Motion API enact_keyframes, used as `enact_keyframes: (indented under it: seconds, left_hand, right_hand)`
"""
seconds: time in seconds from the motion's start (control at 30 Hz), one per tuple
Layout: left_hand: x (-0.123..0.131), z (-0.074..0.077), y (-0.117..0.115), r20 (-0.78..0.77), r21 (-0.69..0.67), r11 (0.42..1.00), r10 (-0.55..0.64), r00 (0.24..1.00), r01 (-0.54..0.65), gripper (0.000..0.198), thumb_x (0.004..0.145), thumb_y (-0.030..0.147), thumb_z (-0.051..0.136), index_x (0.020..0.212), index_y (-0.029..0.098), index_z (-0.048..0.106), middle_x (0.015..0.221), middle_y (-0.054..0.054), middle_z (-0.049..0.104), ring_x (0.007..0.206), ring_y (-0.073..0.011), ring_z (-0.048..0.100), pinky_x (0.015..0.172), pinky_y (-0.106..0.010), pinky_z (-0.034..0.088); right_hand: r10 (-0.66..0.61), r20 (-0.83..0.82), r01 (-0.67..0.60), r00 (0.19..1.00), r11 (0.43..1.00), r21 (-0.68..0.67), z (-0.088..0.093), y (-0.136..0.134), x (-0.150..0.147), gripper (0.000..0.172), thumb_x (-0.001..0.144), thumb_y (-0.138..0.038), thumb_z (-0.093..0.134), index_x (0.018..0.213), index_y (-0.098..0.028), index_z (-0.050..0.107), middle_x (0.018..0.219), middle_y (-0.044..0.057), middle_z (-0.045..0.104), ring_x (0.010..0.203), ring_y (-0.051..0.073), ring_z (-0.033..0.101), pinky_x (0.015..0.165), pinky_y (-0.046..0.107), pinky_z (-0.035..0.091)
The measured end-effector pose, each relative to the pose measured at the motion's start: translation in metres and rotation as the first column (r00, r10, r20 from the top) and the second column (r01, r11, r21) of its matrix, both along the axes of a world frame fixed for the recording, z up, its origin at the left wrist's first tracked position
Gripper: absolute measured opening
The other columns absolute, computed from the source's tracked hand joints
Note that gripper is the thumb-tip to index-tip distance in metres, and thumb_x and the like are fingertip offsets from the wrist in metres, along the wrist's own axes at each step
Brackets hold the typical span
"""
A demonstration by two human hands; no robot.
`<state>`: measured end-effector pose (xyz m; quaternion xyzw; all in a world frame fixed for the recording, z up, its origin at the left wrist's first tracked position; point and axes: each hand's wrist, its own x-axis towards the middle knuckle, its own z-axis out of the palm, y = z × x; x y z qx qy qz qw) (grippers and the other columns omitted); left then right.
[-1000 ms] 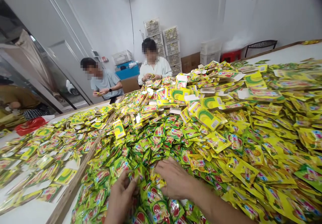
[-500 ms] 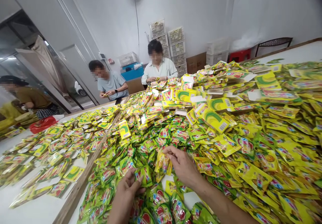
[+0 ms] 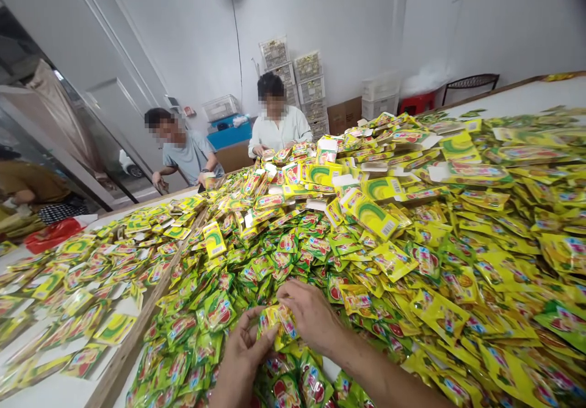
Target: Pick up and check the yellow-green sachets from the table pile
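Note:
My left hand [image 3: 247, 344] and my right hand [image 3: 309, 316] meet low in the middle, over the heap. Between them is a small glossy yellow packet [image 3: 286, 322] with a colourful print, pinched by my right hand at its upper right. My left thumb and fingers close on the packet's left side. The green packet seen earlier in my left hand is hidden or cannot be told apart from the yellow one. Loose green packets [image 3: 220, 310] with a red fruit print lie around both hands. To the right spread yellow packets [image 3: 439, 310].
Flat yellow cartons [image 3: 373, 212], some with open white flaps, top the heap. A wooden strip [image 3: 151, 298] divides it from more cartons [image 3: 114, 328] on the left. Two co-workers, one in a white shirt [image 3: 281, 130], sit across the table. Crates [image 3: 311, 87] stand behind.
My right hand has brought the yellow packet down and left to my left hand, which held a green packet. The view has swung slightly right. The co-worker in blue has spread their hands apart.

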<state>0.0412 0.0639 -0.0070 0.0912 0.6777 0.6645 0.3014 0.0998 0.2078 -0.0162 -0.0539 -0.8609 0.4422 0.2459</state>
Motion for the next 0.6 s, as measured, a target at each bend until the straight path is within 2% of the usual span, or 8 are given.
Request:
enact_keyframes:
  seconds: [0.1,0.2,0.3,0.37,0.43,0.47,0.5,0.6]
  left_hand:
    - [0.0,-0.002,-0.002,-0.018,0.026,1.0,0.014,1.0,-0.014,0.055,0.057,0.033,0.079,0.1,0.018,0.048,0.068,0.001,0.067,0.058,-0.0118,0.059,0.054,-0.02,0.049]
    - [0.001,-0.002,-0.004,0.002,0.039,0.998,0.055,0.998,-0.055,0.053,0.057,0.034,0.078,0.099,0.018,0.05,0.068,0.002,0.067,0.056,-0.0103,0.057,0.052,-0.02,0.049]
    - [0.001,-0.003,-0.005,0.062,0.074,0.988,0.134,0.989,-0.138,0.052,0.056,0.035,0.078,0.097,0.018,0.051,0.059,0.005,0.062,0.054,-0.0096,0.056,0.052,-0.019,0.049]
    - [0.002,-0.004,-0.004,0.102,0.1,0.977,0.179,0.978,-0.189,0.053,0.055,0.033,0.078,0.098,0.019,0.051,0.062,0.005,0.063,0.06,-0.0103,0.058,0.056,-0.02,0.051]
    - [0.003,-0.006,-0.001,0.144,0.126,0.969,0.194,0.97,-0.213,0.054,0.056,0.031,0.078,0.101,0.02,0.05,0.074,0.002,0.067,0.07,-0.0122,0.061,0.063,-0.023,0.053]
    - [0.003,-0.007,0.001,0.161,0.146,0.964,0.198,0.967,-0.222,0.054,0.057,0.031,0.078,0.101,0.02,0.049,0.08,0.0,0.068,0.074,-0.0132,0.062,0.066,-0.024,0.054]
    - [0.004,-0.009,0.004,0.174,0.173,0.957,0.202,0.964,-0.232,0.053,0.057,0.032,0.078,0.1,0.021,0.049,0.085,0.0,0.068,0.078,-0.0139,0.063,0.068,-0.024,0.053]
    - [0.005,-0.014,0.015,0.144,0.231,0.935,0.24,0.96,-0.269,0.055,0.055,0.038,0.079,0.097,0.023,0.048,0.088,-0.001,0.067,0.084,-0.0159,0.063,0.07,-0.024,0.052]
  right_hand:
    - [0.007,0.15,0.014,0.989,0.991,-0.137,0.006,0.0,0.004,0.01,0.08,-0.026,0.054,0.087,-0.022,0.059,0.066,-0.003,0.054,0.063,0.013,0.048,0.061,0.024,0.033]
    - [0.04,0.222,-0.003,0.974,0.987,-0.161,0.01,0.002,0.006,0.01,0.072,-0.027,0.063,0.081,-0.023,0.061,0.056,-0.007,0.046,0.055,0.01,0.04,0.054,0.023,0.027]
    - [-0.072,0.222,0.126,0.972,0.963,-0.239,0.008,0.005,0.003,0.009,0.072,-0.03,0.06,0.073,-0.021,0.058,0.052,-0.007,0.04,0.05,0.009,0.037,0.05,0.023,0.025]
    - [-0.099,0.206,0.179,0.974,0.891,-0.418,0.006,0.006,-0.001,0.018,0.071,-0.038,0.057,0.07,-0.02,0.051,0.055,-0.007,0.042,0.048,0.009,0.038,0.046,0.022,0.029]
    - [-0.056,0.167,0.148,0.984,0.783,-0.605,0.003,0.003,-0.006,0.027,0.068,-0.045,0.057,0.069,-0.021,0.044,0.061,-0.005,0.048,0.049,0.01,0.044,0.046,0.023,0.034]
    - [-0.047,0.153,0.136,0.987,0.752,-0.646,0.0,0.002,-0.008,0.03,0.066,-0.047,0.057,0.068,-0.021,0.042,0.062,-0.004,0.049,0.051,0.011,0.046,0.047,0.024,0.036]
    - [-0.062,0.154,0.148,0.986,0.751,-0.644,-0.002,-0.001,-0.009,0.031,0.066,-0.048,0.056,0.067,-0.021,0.041,0.061,-0.004,0.049,0.053,0.012,0.047,0.049,0.024,0.037]
    - [-0.206,0.2,0.28,0.958,0.829,-0.483,-0.01,-0.007,-0.013,0.031,0.068,-0.049,0.054,0.062,-0.021,0.043,0.058,-0.003,0.047,0.057,0.014,0.044,0.054,0.027,0.035]
